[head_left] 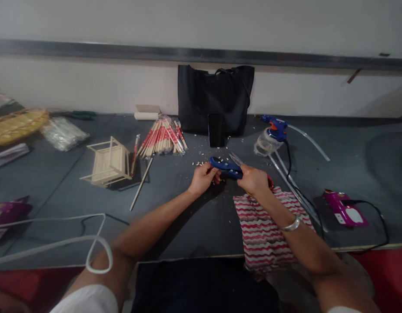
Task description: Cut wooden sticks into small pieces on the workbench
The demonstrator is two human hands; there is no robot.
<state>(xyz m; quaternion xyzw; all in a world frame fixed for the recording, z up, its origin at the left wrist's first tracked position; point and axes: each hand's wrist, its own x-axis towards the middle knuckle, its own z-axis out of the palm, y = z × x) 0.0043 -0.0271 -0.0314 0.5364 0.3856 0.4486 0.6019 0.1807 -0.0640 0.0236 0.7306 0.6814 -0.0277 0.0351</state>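
My right hand (254, 180) is closed around a blue hand cutter (227, 166) whose far end points left. My left hand (203, 177) is closed in a pinch at that end of the cutter. Whatever its fingers hold is too small or hidden to make out. Scissors (236, 158) show their blades just beyond my right hand, with an orange-red handle on its other side. Small pale cut bits (198, 164) lie scattered around both hands. Partly under my right forearm is a red-and-white striped cloth (266, 234).
Left of my hands stand a small stick-built frame (111, 164), a single stick (141, 184) and bundled chopsticks (163, 138). A phone (216, 130) leans on a black bag (214, 95). To the right are a blue glue gun (275, 126), glue sticks and a purple box (346, 209) with a cord.
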